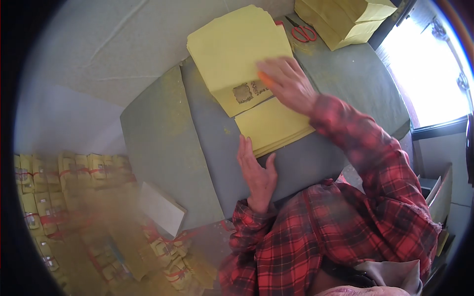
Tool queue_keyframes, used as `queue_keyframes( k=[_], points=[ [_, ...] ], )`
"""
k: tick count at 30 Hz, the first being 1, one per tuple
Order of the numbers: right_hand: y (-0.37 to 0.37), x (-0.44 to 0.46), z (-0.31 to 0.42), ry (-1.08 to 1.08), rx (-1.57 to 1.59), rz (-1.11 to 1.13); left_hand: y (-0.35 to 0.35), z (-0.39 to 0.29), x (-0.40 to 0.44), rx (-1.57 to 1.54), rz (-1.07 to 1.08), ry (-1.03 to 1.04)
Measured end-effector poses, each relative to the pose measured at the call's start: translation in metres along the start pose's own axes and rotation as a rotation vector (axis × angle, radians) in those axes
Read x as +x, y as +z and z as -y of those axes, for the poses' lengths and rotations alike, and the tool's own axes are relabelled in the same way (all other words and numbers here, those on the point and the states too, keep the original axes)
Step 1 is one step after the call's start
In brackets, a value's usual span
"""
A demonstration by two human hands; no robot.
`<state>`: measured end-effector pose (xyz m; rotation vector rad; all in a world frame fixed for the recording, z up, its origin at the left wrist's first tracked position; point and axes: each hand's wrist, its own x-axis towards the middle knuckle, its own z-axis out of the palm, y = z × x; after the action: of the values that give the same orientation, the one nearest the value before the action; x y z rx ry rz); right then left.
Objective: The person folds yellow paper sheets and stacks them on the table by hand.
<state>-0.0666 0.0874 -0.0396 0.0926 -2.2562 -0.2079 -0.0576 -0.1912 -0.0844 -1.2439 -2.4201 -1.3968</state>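
Note:
A stack of yellow paper sheets (237,49) lies on the grey table, its lower part printed with a dark square and writing. Below it, nearer the body, is a second stack of folded yellow paper (274,123). My right hand (289,83) rests over the right side of the printed sheet, fingers extended and somewhat blurred. At the lower left corner of the nearer stack, my left hand (257,170) touches the paper edge with its fingers apart and the thumb spread. Neither hand is closed round anything.
Red-handled scissors (303,33) lie at the table's far side, beside a large yellow paper bag (343,19). A white box (162,209) sits by the left table edge. Bundles of yellow packets with red ties (42,195) fill the lower left. A bright window is at right.

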Motion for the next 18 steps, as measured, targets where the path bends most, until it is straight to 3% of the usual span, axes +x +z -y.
queue_keyframes(
  k=[4,8,12,18],
  points=[
    [-0.057,-0.06,0.044,0.05,0.263,0.354,0.001,0.001,-0.002,-0.033,-0.052,-0.022],
    [-0.083,-0.012,0.054,0.058,0.216,0.222,0.003,0.001,-0.004,-0.071,-0.088,-0.053],
    [-0.045,0.039,0.037,0.127,0.001,0.046,0.004,0.004,-0.004,-0.028,-0.076,-0.007],
    [-0.022,0.001,0.015,0.057,0.062,0.066,0.001,-0.001,-0.005,-0.047,-0.051,-0.042]
  ],
)
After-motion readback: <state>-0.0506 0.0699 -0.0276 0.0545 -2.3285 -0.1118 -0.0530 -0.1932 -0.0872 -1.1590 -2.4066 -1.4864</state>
